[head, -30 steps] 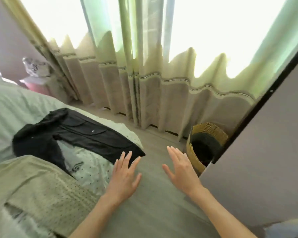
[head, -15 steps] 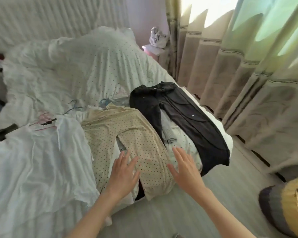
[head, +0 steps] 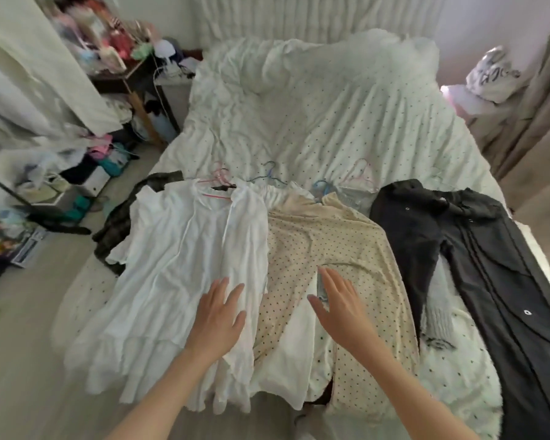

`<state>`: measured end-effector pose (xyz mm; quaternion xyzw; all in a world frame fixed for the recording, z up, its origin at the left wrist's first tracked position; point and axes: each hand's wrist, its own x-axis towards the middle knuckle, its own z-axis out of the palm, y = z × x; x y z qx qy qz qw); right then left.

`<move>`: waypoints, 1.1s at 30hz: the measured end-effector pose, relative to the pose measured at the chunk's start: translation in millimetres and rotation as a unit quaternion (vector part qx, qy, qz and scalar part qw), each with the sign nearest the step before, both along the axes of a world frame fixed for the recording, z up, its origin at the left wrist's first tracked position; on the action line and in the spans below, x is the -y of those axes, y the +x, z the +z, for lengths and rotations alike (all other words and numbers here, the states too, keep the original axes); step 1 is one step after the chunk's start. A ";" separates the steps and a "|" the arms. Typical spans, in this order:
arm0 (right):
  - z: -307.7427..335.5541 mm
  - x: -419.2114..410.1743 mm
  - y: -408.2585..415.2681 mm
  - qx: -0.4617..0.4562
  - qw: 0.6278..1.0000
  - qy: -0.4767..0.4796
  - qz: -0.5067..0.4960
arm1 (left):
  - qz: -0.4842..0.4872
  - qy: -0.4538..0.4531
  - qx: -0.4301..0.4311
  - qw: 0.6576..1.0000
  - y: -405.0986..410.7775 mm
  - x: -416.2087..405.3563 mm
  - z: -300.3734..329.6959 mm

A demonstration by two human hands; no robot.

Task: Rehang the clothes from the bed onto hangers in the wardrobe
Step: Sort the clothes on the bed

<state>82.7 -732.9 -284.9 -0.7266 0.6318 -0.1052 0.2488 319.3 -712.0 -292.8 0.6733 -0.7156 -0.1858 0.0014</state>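
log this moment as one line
stage: pre-pick | left hand: open over white dress | right hand: open over dotted top | nothing held

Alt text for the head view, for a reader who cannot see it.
Two open hands, left hand and right hand, hover over a white blouse and a cream dotted top laid on a bed, beside a black garment; hangers lie behind.
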 end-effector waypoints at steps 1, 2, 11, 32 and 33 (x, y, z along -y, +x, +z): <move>-0.2 12.8 4.2 -0.002 1.000 0.003 0.011 | 0.015 0.004 -0.001 1.000 5.1 3.6 -1.1; -0.7 24.7 8.2 -0.004 1.000 0.004 0.022 | 0.027 0.011 0.000 1.000 10.2 6.9 -3.1; -19.3 137.8 66.3 -0.001 0.995 0.015 0.101 | 0.075 0.055 0.030 0.995 78.1 78.3 -23.7; -220.1 439.9 234.1 -0.081 0.987 0.122 -0.064 | -0.011 0.131 0.020 0.991 255.1 328.5 -291.0; -225.8 450.3 237.6 -0.084 0.987 0.114 -0.071 | -0.017 0.124 0.014 0.992 256.6 325.5 -299.2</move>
